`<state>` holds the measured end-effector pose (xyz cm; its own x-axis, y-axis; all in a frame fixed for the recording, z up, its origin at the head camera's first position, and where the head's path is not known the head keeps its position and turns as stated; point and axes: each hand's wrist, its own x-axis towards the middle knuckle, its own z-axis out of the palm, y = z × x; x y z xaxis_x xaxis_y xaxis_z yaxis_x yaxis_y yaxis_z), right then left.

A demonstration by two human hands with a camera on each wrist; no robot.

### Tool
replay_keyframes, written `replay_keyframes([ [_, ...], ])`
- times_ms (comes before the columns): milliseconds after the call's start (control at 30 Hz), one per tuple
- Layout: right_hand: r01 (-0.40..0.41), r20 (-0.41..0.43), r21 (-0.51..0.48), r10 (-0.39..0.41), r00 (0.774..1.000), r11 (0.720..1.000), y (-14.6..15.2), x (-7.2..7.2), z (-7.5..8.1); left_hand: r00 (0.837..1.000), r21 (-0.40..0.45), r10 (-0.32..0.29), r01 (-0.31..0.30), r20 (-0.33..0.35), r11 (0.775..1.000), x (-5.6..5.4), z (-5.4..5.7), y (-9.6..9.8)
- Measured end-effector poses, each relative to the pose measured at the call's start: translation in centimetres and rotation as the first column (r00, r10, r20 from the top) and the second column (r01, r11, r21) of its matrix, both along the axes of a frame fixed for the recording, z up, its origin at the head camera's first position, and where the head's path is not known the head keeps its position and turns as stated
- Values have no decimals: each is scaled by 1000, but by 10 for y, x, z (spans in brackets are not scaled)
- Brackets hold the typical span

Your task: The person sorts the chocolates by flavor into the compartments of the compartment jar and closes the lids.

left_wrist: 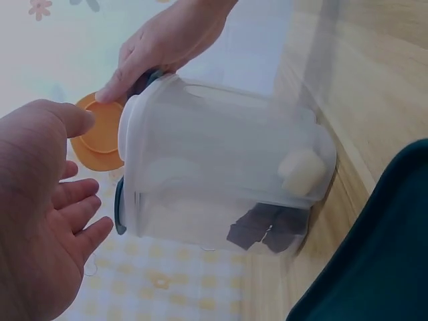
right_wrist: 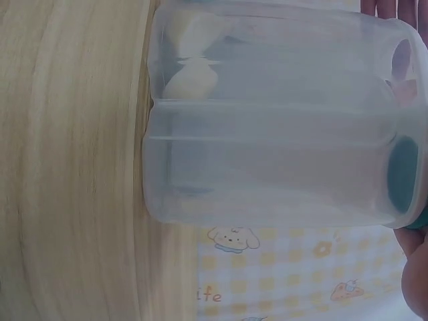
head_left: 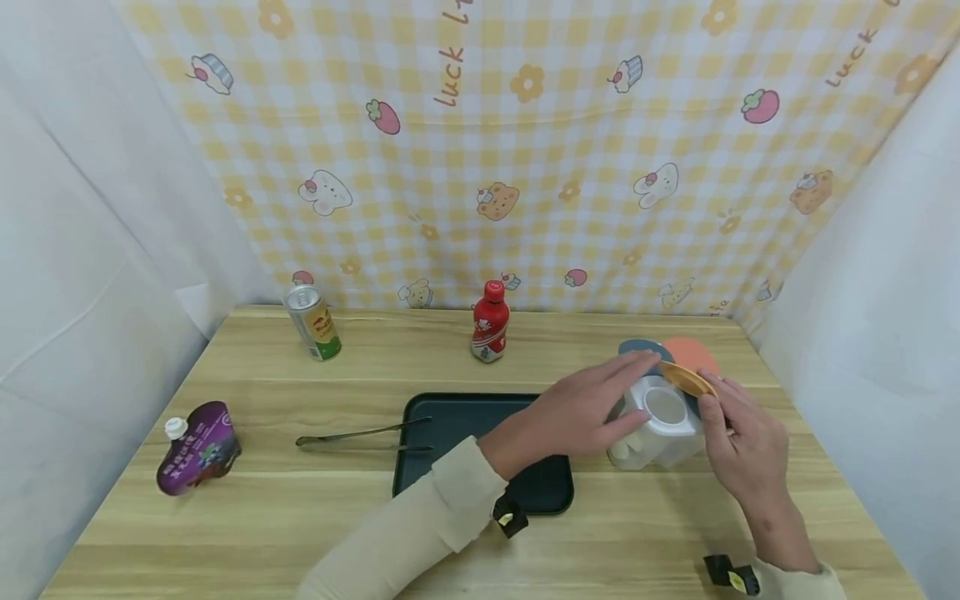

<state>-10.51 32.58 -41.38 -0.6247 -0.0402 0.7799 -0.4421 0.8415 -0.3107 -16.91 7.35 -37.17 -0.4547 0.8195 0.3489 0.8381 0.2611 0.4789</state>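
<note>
A translucent, compartmented storage container (head_left: 654, 442) stands upright at the right of the table. Its raised round orange lid (head_left: 686, 379) is pinched at the edge by my right hand (head_left: 750, 442), uncovering a round opening in the white top. My left hand (head_left: 581, 408) is held at the lid's other side, fingers extended, gripping nothing; in the left wrist view a gap shows between the thumb and the lid. Behind are a dark blue lid (head_left: 643, 346) and a coral lid (head_left: 692, 353). Pale lumps (left_wrist: 302, 172) and dark pieces (left_wrist: 267, 226) lie at the bottom of separate compartments.
A black tray (head_left: 555, 496) lies left of the container, with metal tongs (head_left: 348, 436) reaching over its left edge. A red bottle (head_left: 491, 325) and a drink can (head_left: 312, 323) stand toward the back. A purple spouted pouch (head_left: 198, 450) is far left.
</note>
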Motion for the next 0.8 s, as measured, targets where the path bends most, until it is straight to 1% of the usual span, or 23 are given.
replay_keyframes([
  [67,-34,-29,6,35,999,999,3,-1,0,999,0,-10,10,31,1000,0,-1,5],
  [167,-88,-45,30,89,995,996,8,-2,2,997,-2,-19,19,71,1000,0,-3,10],
  [233,-131,-11,46,131,991,990,10,-1,4,996,-3,-21,21,81,1000,0,-5,11],
  [333,-171,48,61,169,985,983,11,1,8,996,3,-31,31,88,1000,0,-9,11],
  [400,-191,79,62,186,979,980,11,2,10,995,9,-44,44,94,999,-1,-11,10],
  [500,-198,105,70,190,976,978,11,3,11,994,14,-64,63,91,998,-2,-14,8],
  [567,-203,124,74,193,973,976,11,3,11,995,11,-68,67,69,998,-2,-15,6],
  [600,-206,131,77,195,972,975,11,3,11,996,3,-69,69,47,998,-2,-16,5],
  [700,-218,150,82,204,967,973,12,3,10,996,-27,-69,68,-48,997,-3,-18,4],
  [800,-229,136,87,216,967,970,12,2,9,988,-63,-67,59,-137,996,-3,-20,4],
])
